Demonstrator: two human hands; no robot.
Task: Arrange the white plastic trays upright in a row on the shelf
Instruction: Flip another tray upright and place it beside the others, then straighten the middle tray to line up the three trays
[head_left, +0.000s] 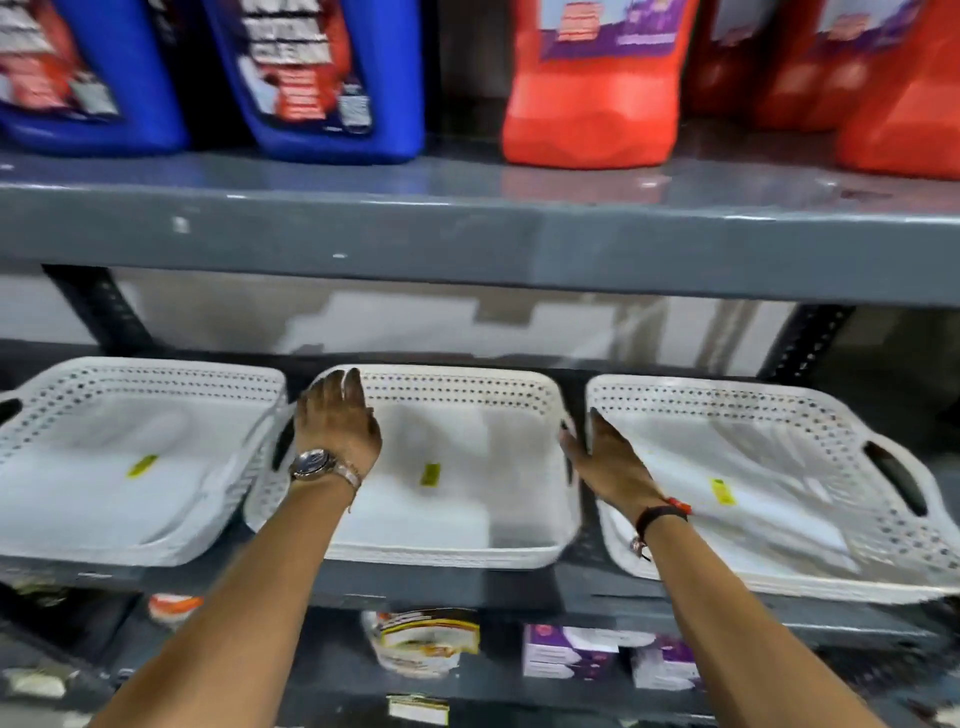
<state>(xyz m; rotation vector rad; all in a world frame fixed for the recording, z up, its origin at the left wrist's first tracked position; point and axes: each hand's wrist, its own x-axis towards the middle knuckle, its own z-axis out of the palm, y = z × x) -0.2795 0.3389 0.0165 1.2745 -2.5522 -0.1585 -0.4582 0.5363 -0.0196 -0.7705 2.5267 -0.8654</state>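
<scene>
Shelf: grey metal shelf (467, 584), three white trays side by side.
Middle tray (441, 519): tilted back, between left tray (104, 519) and right tray (779, 530).
Left hand (337, 421): fingers extended, on its left rim.
Right hand (608, 457): flat-palmed against its right rim.
Grip: neither hand closed around anything.

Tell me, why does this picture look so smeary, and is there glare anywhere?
Head view: motion blur smears nearly everything, so the labels on the blue jugs and red jugs are unreadable, and the left hand and right hand have soft edges; pale glare streaks the grey upper shelf; the wide lens bows that shelf and tilts the outer white trays.
</scene>
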